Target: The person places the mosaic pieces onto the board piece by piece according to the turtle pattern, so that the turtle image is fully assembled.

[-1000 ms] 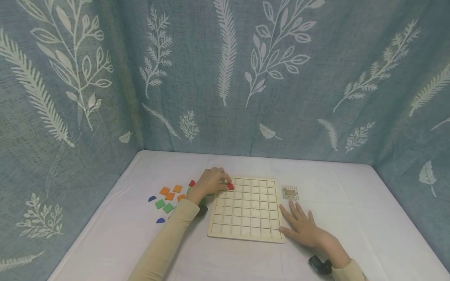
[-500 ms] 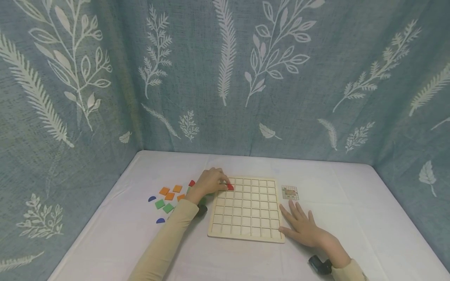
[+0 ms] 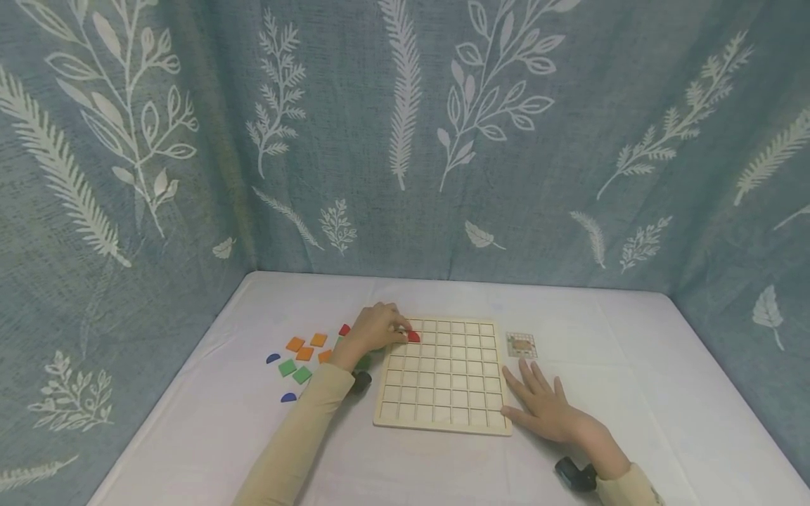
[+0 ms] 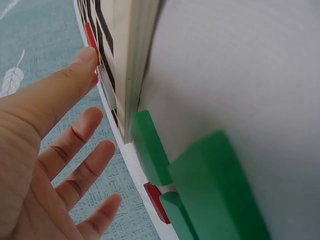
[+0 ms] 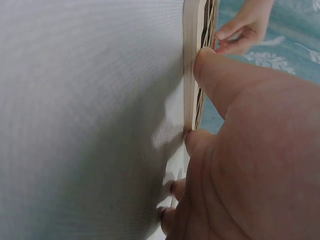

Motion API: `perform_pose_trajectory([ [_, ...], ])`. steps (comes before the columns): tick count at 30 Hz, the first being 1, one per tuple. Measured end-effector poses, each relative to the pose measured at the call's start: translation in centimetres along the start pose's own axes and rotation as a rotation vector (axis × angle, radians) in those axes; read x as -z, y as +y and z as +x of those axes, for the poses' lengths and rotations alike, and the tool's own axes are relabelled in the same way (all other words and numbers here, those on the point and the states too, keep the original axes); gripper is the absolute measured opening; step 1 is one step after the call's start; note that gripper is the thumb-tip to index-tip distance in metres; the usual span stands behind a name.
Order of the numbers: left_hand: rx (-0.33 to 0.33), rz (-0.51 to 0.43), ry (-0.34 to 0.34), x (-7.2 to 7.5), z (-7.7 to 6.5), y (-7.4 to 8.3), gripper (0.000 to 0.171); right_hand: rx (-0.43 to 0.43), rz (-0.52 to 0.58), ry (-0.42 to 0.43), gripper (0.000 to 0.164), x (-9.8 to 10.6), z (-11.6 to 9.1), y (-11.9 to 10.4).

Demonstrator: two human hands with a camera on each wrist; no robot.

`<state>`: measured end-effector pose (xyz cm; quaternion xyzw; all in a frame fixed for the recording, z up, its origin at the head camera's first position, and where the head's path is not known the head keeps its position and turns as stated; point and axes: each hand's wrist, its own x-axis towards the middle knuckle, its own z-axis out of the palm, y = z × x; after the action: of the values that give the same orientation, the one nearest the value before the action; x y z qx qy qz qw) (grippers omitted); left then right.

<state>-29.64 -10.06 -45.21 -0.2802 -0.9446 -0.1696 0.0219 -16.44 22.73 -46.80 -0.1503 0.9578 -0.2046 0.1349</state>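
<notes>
My left hand (image 3: 375,327) reaches over the upper left corner of the wooden grid board (image 3: 443,376). Its thumb and index finger pinch a red tile with a rounded edge (image 3: 414,337), which lies at a cell near that corner. In the left wrist view the thumb tip covers part of this red tile (image 4: 91,39), while the other fingers stay spread. A pale piece (image 4: 106,89) sits on the board just below the thumb. My right hand (image 3: 543,407) lies with spread fingers at the board's right side, thumb and index fingertips touching its edge (image 5: 190,65).
Left of the board lie several loose tiles: orange squares (image 3: 305,353), green squares (image 3: 287,367), blue half-circles (image 3: 288,398) and a red one (image 3: 344,329). A small printed pattern card (image 3: 522,345) lies right of the board. Patterned curtains (image 3: 443,140) enclose the white table (image 3: 588,330).
The red tile has shifted slightly left and settled flatter at its cell, the left fingers still on it. The right hand keeps its place; the whole head view has shifted a little.
</notes>
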Motion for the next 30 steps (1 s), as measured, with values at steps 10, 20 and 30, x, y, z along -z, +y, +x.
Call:
perform_pose_trajectory([
  [10, 0.019, -0.05, 0.036, 0.1, -0.9, -0.2, 0.026, 0.024, 0.023, 0.006, 0.072, 0.0, 0.0, 0.2],
  [20, 0.106, -0.176, 0.078, 0.9, -2.7, -1.5, 0.025, 0.008, 0.013, -0.003, 0.072, 0.4, -0.3, -0.3],
  [30, 0.264, -0.224, 0.046, 2.5, -5.1, -2.2, 0.028, 0.033, 0.019, 0.045, 0.074, -1.1, 0.5, 1.5],
])
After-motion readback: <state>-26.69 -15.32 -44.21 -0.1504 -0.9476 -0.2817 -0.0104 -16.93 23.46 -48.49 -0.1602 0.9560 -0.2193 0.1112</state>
